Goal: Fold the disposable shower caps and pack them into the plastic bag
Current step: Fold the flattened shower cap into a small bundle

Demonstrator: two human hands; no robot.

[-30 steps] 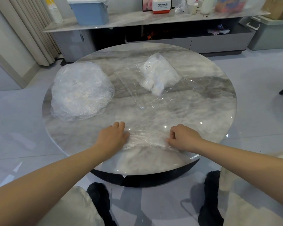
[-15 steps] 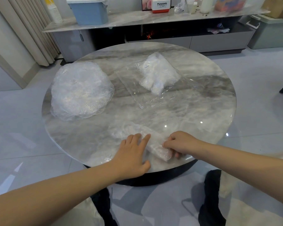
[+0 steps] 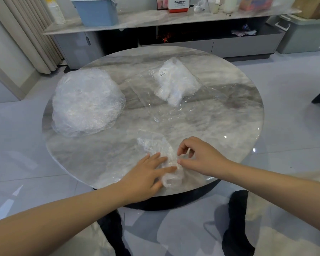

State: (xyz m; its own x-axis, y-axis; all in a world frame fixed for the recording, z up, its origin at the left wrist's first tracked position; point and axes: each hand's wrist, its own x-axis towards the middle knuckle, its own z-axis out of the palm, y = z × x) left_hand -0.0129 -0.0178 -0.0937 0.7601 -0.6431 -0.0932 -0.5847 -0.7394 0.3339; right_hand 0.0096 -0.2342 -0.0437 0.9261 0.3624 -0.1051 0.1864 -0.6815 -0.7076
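A clear shower cap (image 3: 158, 148), folded into a narrow crumpled strip, lies near the front edge of the round marble table (image 3: 229, 126). My left hand (image 3: 146, 176) presses flat on the strip's near end with straight fingers. My right hand (image 3: 196, 156) pinches the cap's plastic between thumb and fingertips just to the right. A heap of unfolded clear caps (image 3: 87, 102) sits at the table's left. A clear plastic bag (image 3: 174, 93) lies flat at the back centre, with white folded caps inside its far part.
Behind the table runs a low grey cabinet (image 3: 238, 45) with a blue bin (image 3: 98, 12) and bottles on top. A grey lidded bin (image 3: 307, 34) stands at the far right. Curtains (image 3: 31, 34) hang at the left. Glossy tile floor surrounds the table.
The cap went from a wide flat strip to a narrower, shorter fold. My left hand moved right and flattened onto it. My right hand lifted slightly and now pinches the plastic.
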